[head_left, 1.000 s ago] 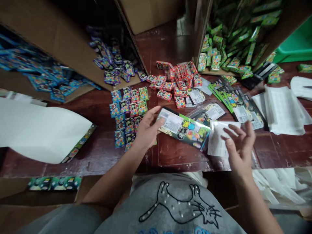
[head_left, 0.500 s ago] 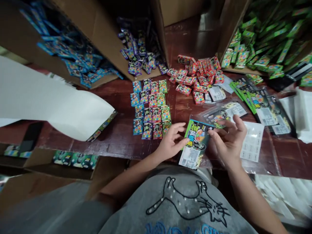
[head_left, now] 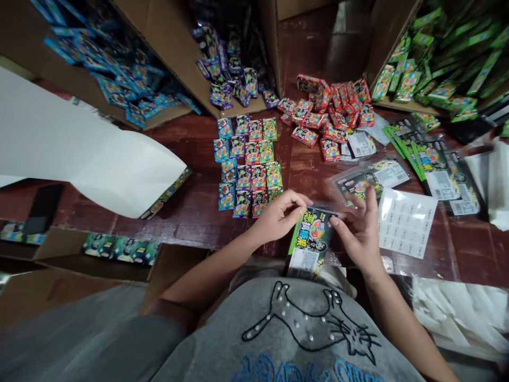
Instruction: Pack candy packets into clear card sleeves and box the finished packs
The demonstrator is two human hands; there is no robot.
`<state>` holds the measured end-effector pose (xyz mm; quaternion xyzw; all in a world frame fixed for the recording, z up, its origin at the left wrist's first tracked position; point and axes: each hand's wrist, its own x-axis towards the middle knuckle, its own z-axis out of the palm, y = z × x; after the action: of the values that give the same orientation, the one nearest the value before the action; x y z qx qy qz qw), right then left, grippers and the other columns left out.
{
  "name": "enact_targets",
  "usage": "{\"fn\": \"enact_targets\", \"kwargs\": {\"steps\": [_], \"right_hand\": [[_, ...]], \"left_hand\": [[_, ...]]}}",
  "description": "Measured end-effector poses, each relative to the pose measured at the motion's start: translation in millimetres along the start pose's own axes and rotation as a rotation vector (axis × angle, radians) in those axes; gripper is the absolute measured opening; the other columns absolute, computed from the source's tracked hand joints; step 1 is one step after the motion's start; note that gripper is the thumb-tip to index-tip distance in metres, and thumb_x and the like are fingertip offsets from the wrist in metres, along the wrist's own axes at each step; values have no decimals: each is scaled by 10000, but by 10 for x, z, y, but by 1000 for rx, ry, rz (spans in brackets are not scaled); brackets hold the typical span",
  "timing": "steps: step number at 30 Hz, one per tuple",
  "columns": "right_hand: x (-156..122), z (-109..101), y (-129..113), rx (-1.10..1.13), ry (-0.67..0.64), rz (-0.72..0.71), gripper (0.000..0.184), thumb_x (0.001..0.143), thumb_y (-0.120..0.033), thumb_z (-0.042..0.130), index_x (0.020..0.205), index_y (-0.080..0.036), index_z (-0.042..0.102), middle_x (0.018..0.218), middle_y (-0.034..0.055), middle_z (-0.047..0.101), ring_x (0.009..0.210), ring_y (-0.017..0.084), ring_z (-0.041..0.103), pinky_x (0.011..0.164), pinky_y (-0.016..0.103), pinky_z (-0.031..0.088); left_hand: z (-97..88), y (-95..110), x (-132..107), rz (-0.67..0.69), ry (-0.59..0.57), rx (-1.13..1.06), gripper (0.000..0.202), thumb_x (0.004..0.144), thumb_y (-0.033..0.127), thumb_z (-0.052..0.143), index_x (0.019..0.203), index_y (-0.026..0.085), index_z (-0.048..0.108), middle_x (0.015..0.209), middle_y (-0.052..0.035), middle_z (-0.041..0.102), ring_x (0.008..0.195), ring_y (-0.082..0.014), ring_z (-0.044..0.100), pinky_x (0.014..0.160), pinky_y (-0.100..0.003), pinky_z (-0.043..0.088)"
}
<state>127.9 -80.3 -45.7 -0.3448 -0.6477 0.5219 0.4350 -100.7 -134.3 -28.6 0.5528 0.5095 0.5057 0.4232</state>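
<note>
Close to my body, a black printed candy bag with a green side edge and a white label is held between both hands. My left hand is closed, thumb and fingers pinching its upper left corner. My right hand grips the upper right edge with the thumb in front; its other fingers are partly raised. Just beyond lie more flat candy bags in clear plastic. Left of the hands, small candy boxes stand in rows of blue, purple, red and green.
Cardboard cartons hold blue boxes, purple boxes and green boxes. Red boxes lie heaped on the table. A sticker sheet lies right, near more bags. A large white sheet curls at left.
The candy bag has come slightly left and turned. My left hand has shifted up to its top corner and now pinches there. The whole view has shifted slightly.
</note>
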Motion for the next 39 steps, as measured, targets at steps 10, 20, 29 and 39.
{"fn": "enact_targets", "kwargs": {"steps": [10,20,29,39], "right_hand": [[89,-8,-202,-34,-105,85,843,955,-390,764,1656,-397,296,974,12,742,870,214,738,824,426,658],[220,21,-306,-2,-62,195,887,910,-462,807,1635,-358,306,857,-34,727,749,181,723,720,357,660],[293,-341,-528,-161,-273,91,546,999,-403,705,1513,-344,530,990,22,768,941,214,757,874,417,641],[583,-108,-690,-565,-539,-101,137,979,-398,705,1028,-270,704,1071,66,700,1109,261,682,966,453,572]], "left_hand": [[-55,164,27,-194,-35,-7,157,947,344,713,957,192,749,1020,-70,797,933,-181,738,856,-341,590],[-131,288,190,-237,-115,-25,137,898,309,746,917,173,756,892,-46,789,794,-136,716,753,-279,571],[-118,212,62,-93,-167,-87,86,901,272,780,949,203,761,1060,-77,789,996,-185,752,925,-356,612],[-130,211,64,-94,-156,-38,121,926,302,743,991,201,761,1050,-83,791,986,-205,743,925,-376,602]]}}
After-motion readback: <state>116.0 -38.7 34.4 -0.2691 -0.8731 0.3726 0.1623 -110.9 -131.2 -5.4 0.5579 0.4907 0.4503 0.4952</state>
